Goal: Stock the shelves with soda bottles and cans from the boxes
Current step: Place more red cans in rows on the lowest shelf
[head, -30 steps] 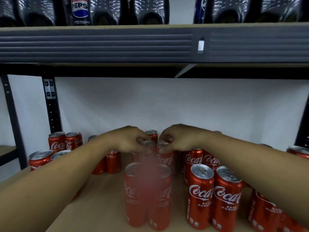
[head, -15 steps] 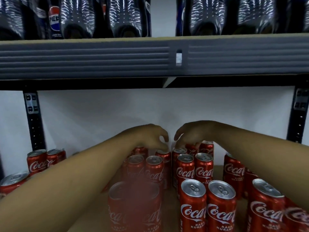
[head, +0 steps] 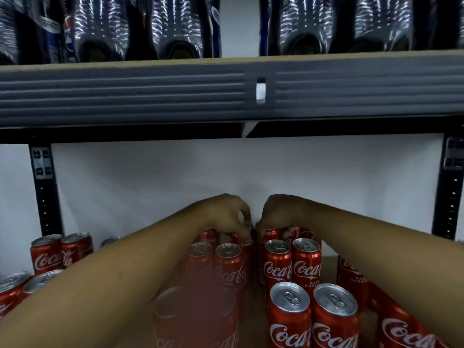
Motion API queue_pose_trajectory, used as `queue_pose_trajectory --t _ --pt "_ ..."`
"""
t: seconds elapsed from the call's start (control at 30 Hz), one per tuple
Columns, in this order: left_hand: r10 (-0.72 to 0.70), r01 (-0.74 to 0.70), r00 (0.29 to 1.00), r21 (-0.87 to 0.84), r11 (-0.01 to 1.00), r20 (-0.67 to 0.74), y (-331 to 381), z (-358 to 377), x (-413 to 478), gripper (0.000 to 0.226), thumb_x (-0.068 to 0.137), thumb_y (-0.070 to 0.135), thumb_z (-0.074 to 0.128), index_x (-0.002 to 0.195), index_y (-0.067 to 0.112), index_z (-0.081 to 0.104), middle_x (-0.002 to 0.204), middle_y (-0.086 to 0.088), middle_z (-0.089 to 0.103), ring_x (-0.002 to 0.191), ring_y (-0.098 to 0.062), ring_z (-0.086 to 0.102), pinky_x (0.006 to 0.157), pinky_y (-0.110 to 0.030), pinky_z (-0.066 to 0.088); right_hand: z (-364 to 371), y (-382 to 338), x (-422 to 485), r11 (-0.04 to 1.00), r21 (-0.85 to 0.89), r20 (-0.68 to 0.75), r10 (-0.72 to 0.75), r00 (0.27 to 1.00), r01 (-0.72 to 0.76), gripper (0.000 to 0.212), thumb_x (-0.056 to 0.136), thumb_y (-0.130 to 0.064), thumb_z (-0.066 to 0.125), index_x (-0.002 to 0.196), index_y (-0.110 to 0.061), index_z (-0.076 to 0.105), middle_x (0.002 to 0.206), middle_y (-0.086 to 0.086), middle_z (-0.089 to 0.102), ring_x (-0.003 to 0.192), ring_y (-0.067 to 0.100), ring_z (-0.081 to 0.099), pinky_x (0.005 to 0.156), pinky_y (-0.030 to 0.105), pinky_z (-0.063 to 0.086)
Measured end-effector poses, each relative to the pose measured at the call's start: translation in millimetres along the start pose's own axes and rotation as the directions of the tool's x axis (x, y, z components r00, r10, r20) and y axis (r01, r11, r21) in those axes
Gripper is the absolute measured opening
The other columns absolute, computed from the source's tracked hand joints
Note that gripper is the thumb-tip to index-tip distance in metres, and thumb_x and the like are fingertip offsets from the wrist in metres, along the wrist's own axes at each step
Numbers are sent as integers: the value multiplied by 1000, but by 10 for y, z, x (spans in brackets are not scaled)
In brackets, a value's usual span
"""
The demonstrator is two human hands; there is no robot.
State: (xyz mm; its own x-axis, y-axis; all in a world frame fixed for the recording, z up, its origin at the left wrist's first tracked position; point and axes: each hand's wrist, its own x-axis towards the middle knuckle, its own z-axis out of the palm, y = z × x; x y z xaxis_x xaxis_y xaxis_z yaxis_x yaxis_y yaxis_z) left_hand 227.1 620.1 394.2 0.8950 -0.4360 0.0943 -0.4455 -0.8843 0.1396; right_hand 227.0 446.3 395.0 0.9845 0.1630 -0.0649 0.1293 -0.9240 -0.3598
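In the last second both arms have gone deeper into the lower shelf (head: pixel 329 266). The two cans that the hands carried near its middle are now at 12 o'clock, close to the white wall. The left grip (head: pixel 226 214) is curled round the top of the left can (head: pixel 247 244). The right grip (head: pixel 278 212) seems to pinch the rim of the right can (head: pixel 270 233). These two cans stand just beside each other. I judge that they are reaching their place in the back row, so what remains is to let go and fetch more.

Now the count. There are two hands and two shelves. On the upper shelf (head: pixel 125 91) I count five ribbed bottles (head: pixel 180 33) with certainty; the darker ones between them I cannot separate. Of red cans I count about twenty: five in the side group (head: pixel 46 257) at 9 o'clock, about thirteen in the middle rows (head: pixel 278 267) including the two held ones, and at least two at 3 o'clock. Some are blurred or hidden under the arms, so this number is not exact.
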Motion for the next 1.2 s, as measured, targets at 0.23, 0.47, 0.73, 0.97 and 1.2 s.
queue_pose_trajectory --t 0.23,0.47,0.73,0.97,1.2 --pt "100 -188 900 -171 967 -425 -58 -233 -282 36 69 30 84 102 31 69 95 12 66 84 -2 61 70 -26 51 -126 132 -314 954 114 -446 -199 873 276 22 75 -43 74 77 -20 73 85 -4 70 84 12 65 72 33 55" --pt "172 -205 784 13 979 -596 239 -69 -872 54 73 40 78 123 36 60 115 11 51 96 -10 56 81 -28 53 -153 126 -916 843 260 -628 -224 745 472 25 73 -34 83 95 -38 72 97 -21 71 90 -3 65 77 17 49" --pt "254 -46 595 284 958 -762 626 10 -1805 52 80 45 75 126 27 58 111 5 51 93 -14 54 61 -38 56 -33 -49 -1674 666 470 -641 -194 742 580 26 73 -24 82 95 -34 76 92 -12 76 85 8 73 78 33 63" --pt "177 26 604 242 970 -777 769 -173 -2785 55 79 40 76 128 21 60 111 2 49 88 -17 52 68 -38 53 82 -422 -2272 570 540 -598 -258 759 619 34 75 -22 87 105 -26 73 101 -5 74 86 14 75 79 39 64" --pt "-90 184 650 42 982 -755 804 -381 -3689 66 68 57 60 128 31 62 111 5 51 95 -19 57 82 -36 52 367 -904 -2756 546 552 -525 -359 771 630 36 61 -40 85 95 -34 76 94 -13 76 85 11 74 79 44 63"
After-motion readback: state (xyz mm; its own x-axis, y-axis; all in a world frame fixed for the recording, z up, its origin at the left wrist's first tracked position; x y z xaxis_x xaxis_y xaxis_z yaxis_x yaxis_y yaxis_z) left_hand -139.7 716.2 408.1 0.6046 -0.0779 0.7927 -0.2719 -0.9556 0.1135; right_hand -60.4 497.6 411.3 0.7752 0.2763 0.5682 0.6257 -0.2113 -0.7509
